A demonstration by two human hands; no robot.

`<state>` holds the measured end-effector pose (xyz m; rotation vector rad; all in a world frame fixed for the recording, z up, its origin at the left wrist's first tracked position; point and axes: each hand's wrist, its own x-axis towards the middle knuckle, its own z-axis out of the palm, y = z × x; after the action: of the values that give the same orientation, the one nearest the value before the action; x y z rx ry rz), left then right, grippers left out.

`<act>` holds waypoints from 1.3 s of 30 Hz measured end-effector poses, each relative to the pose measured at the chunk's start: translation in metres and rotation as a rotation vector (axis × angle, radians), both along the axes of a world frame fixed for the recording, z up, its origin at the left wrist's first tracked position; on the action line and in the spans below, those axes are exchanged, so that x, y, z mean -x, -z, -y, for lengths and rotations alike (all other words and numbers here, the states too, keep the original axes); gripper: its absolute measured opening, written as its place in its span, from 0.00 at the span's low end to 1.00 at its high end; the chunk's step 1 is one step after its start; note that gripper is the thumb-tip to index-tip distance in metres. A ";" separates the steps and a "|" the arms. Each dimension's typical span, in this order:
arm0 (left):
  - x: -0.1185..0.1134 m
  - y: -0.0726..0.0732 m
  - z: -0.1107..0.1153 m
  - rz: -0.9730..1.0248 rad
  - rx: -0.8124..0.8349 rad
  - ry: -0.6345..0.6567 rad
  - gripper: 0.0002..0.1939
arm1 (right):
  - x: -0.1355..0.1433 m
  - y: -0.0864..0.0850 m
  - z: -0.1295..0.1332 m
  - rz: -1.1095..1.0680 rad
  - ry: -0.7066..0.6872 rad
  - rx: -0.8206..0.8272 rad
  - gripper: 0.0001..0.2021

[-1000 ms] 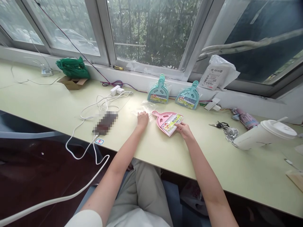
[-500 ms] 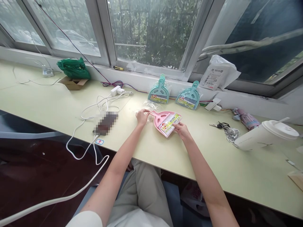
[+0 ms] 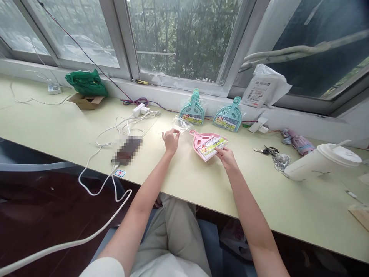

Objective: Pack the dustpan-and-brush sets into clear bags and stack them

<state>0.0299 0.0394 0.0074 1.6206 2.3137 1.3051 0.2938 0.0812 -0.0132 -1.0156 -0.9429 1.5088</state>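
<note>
A pink dustpan (image 3: pixel 198 141) with a small brush and a printed card label is held just over the table in my right hand (image 3: pixel 226 157). My right thumb and fingers grip its label end, and its looped handle points left. My left hand (image 3: pixel 171 141) is to the left of that handle, apart from it. Its thumb and forefinger are pinched together; whatever is between them, if anything, is too small to tell. Crumpled clear plastic wrap (image 3: pixel 182 124) lies just beyond the left fingertips. Two sets of teal dustpans, a left one (image 3: pixel 192 109) and a right one (image 3: pixel 230 115), lean against the wall.
Left of my hands are a blurred dark device (image 3: pixel 127 151), white cables (image 3: pixel 99 144), a cardboard box (image 3: pixel 85 101) and a green bag (image 3: pixel 86 82). To the right lie keys (image 3: pixel 266 151), a white cup (image 3: pixel 319 163) and a folded umbrella (image 3: pixel 301 144). A white package (image 3: pixel 261 88) leans by the window.
My left hand has let go of the pink dustpan's handle and moved slightly away from it. The dustpan has shifted a little up and right in my right hand.
</note>
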 end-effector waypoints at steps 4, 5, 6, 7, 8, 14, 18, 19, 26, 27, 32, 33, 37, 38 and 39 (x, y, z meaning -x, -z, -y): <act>-0.011 -0.002 0.003 -0.048 -0.021 0.153 0.08 | 0.008 0.001 0.004 0.016 -0.110 0.017 0.10; -0.014 -0.003 0.004 -0.057 -0.033 0.188 0.08 | 0.011 0.001 0.005 0.014 -0.138 0.022 0.10; -0.016 -0.003 0.004 -0.065 -0.044 0.219 0.08 | 0.013 0.001 0.006 0.010 -0.158 0.026 0.10; -0.019 -0.004 0.005 -0.071 -0.054 0.242 0.08 | 0.014 0.001 0.007 0.004 -0.163 0.031 0.10; -0.020 -0.005 0.006 -0.077 -0.062 0.252 0.09 | 0.014 0.001 0.007 -0.007 -0.154 0.035 0.10; -0.009 -0.008 0.006 -0.029 -0.191 0.061 0.07 | 0.003 -0.002 0.002 -0.080 0.007 0.065 0.09; 0.004 -0.001 -0.001 0.021 -0.271 0.027 0.05 | -0.007 -0.007 -0.002 -0.061 -0.018 0.077 0.09; 0.005 0.000 -0.002 0.028 -0.271 0.054 0.05 | -0.008 -0.008 -0.002 -0.043 -0.054 0.077 0.09; -0.007 0.004 -0.005 -0.005 -0.184 0.340 0.05 | 0.006 -0.014 0.010 0.075 -0.294 0.090 0.11; -0.008 0.003 -0.005 -0.013 -0.177 0.347 0.05 | 0.008 -0.014 0.011 0.066 -0.267 0.098 0.10; -0.003 0.002 -0.003 0.003 -0.212 0.258 0.05 | 0.009 -0.010 0.010 -0.064 -0.094 0.101 0.09; -0.001 0.002 -0.004 0.018 -0.214 0.241 0.06 | 0.009 -0.008 0.009 -0.085 -0.064 0.098 0.09; 0.000 0.002 -0.005 0.100 -0.212 0.302 0.06 | 0.013 -0.004 0.010 -0.077 -0.069 0.098 0.09; -0.003 0.001 -0.004 0.113 -0.220 0.333 0.05 | 0.016 -0.004 0.011 -0.071 -0.108 0.092 0.10; -0.007 0.000 -0.002 0.120 -0.237 0.355 0.05 | 0.019 -0.004 0.013 -0.071 -0.146 0.083 0.11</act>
<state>0.0373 0.0415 0.0070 1.8508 1.7540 1.5780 0.2753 0.0683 -0.0090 -0.9625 -0.9275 1.7060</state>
